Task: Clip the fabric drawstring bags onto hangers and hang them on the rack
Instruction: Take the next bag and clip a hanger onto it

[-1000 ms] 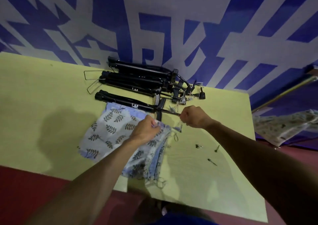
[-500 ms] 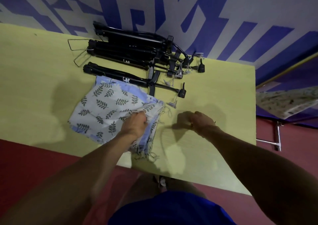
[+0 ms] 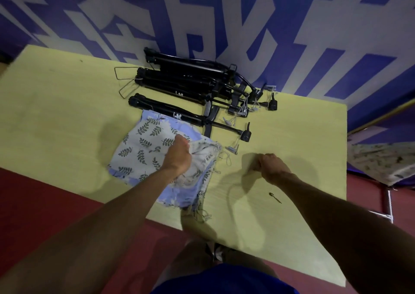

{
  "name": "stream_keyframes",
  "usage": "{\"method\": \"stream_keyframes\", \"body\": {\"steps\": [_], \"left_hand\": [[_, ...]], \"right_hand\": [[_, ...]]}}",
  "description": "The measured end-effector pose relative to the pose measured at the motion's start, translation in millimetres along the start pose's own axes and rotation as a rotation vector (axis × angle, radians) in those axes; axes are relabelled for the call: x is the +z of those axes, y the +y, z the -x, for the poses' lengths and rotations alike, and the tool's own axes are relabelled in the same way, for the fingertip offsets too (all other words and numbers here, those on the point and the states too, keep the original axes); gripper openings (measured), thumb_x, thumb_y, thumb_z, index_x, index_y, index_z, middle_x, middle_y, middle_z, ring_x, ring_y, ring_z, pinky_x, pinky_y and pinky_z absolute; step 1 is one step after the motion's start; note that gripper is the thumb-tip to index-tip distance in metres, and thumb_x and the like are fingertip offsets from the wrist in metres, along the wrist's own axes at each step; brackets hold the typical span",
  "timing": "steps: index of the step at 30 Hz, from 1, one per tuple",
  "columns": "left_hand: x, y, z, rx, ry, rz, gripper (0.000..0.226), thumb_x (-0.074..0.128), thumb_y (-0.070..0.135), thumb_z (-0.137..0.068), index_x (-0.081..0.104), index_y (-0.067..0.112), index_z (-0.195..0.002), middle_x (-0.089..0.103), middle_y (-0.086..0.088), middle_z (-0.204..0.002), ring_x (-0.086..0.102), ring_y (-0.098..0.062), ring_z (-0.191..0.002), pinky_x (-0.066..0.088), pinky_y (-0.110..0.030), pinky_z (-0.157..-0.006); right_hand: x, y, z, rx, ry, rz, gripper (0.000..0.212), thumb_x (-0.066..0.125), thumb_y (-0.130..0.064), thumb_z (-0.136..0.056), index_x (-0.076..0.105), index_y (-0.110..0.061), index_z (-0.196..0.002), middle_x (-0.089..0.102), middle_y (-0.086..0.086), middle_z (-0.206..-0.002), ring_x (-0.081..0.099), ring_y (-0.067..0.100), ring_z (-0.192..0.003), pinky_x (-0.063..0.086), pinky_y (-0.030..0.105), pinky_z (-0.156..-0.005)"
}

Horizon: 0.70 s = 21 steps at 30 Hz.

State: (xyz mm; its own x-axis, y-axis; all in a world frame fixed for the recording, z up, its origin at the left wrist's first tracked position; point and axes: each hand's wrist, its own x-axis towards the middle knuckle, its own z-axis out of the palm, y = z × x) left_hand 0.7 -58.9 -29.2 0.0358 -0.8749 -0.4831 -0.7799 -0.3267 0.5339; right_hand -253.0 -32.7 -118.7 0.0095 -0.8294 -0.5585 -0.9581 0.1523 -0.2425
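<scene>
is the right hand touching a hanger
No, the right hand is curled above the yellow table, apart from the black hangers.

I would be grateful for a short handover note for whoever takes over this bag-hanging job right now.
Left hand: grips the top layer of the leaf-print bags, stacked at the table near edge.
Right hand: fingers curled, beside the stack; cannot tell whether it holds anything.
Black clip hangers: piled at the table's far side, the nearest along the stack's far edge.
Small metal pin: on the table by the right forearm.
Done: no bag clipped yet. Left: clip every bag and hang it; rack not in view.
</scene>
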Motion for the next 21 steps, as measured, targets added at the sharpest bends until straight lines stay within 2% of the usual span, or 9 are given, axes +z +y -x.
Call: {"method": "stream_keyframes", "body": {"steps": [3,5,9,12,14,16,18,20,21], "left_hand": [[-5,7,-7,0.071,0.018,-0.005,0.005,0.031,0.003,-0.097,0.034,0.006,-0.099,0.046,-0.009,-0.076,0.041,-0.022,-0.065,0.029,-0.030,-0.053],[-7,11,-7,0.095,0.009,-0.010,0.002,0.032,0.007,-0.098,0.033,0.009,-0.098,0.041,-0.004,-0.066,0.039,-0.018,-0.056,0.027,-0.029,-0.049],[-2,19,-5,0.097,-0.038,-0.046,0.011,0.035,0.020,-0.100,0.038,0.009,-0.103,0.046,-0.001,-0.068,0.046,-0.017,-0.060,0.036,-0.032,-0.056],[0,25,0,0.085,-0.111,-0.174,0.026,0.039,0.026,-0.100,0.044,0.004,-0.115,0.043,0.003,-0.068,0.043,-0.010,-0.058,0.035,-0.022,-0.051],[0,27,0,0.092,-0.101,-0.243,0.033,0.038,0.024,-0.101,0.049,0.000,-0.120,0.046,0.001,-0.072,0.037,-0.005,-0.056,0.033,-0.019,-0.050],[-2,29,0,0.124,-0.057,-0.231,0.026,0.037,0.024,-0.100,0.055,0.006,-0.105,0.052,-0.006,-0.080,0.040,-0.010,-0.056,0.036,-0.027,-0.055],[-3,30,0,0.160,-0.010,-0.145,0.022,0.038,0.025,-0.099,0.050,0.011,-0.086,0.054,-0.006,-0.072,0.044,-0.016,-0.056,0.038,-0.031,-0.057],[-4,33,1,0.171,0.012,-0.038,0.025,0.040,0.026,-0.098,0.046,0.013,-0.078,0.048,-0.001,-0.063,0.041,-0.015,-0.053,0.034,-0.028,-0.052],[-6,36,2,0.167,0.022,0.003,0.025,0.040,0.026,-0.098,0.046,0.014,-0.077,0.045,0.001,-0.062,0.040,-0.014,-0.054,0.032,-0.027,-0.052]], "right_hand": [[1,7,-1,-0.026,-0.007,-0.012,0.025,0.049,-0.005,-0.090,0.059,-0.006,-0.112,0.061,0.017,-0.115,0.059,0.033,-0.104,0.048,0.037,-0.085],[5,9,-1,-0.035,0.002,-0.017,0.023,0.050,-0.010,-0.093,0.056,-0.005,-0.114,0.060,0.017,-0.116,0.058,0.032,-0.106,0.047,0.035,-0.086],[5,10,-5,-0.017,0.050,-0.076,0.032,0.049,-0.024,-0.096,0.051,-0.001,-0.118,0.058,0.020,-0.115,0.057,0.034,-0.103,0.046,0.038,-0.085],[2,11,-8,0.020,0.061,-0.094,0.030,0.048,-0.017,-0.095,0.046,-0.001,-0.121,0.057,0.022,-0.117,0.057,0.034,-0.103,0.048,0.041,-0.087],[0,11,-11,0.035,0.061,-0.089,0.031,0.051,-0.014,-0.094,0.046,-0.001,-0.122,0.057,0.021,-0.118,0.057,0.034,-0.103,0.049,0.042,-0.089],[-1,11,-14,0.036,0.064,-0.064,0.036,0.056,-0.015,-0.092,0.046,-0.001,-0.124,0.057,0.020,-0.120,0.058,0.033,-0.104,0.051,0.042,-0.090],[-3,10,-16,0.043,0.045,-0.031,0.042,0.061,-0.015,-0.089,0.047,-0.001,-0.125,0.057,0.019,-0.120,0.059,0.032,-0.104,0.051,0.040,-0.088],[-8,6,-16,0.063,0.032,-0.085,0.042,0.063,-0.013,-0.087,0.049,-0.001,-0.124,0.058,0.018,-0.119,0.059,0.030,-0.100,0.054,0.035,-0.081],[-13,3,-16,0.060,0.034,-0.132,0.037,0.063,-0.011,-0.087,0.052,-0.001,-0.120,0.060,0.017,-0.116,0.058,0.027,-0.094,0.053,0.029,-0.072]]}}
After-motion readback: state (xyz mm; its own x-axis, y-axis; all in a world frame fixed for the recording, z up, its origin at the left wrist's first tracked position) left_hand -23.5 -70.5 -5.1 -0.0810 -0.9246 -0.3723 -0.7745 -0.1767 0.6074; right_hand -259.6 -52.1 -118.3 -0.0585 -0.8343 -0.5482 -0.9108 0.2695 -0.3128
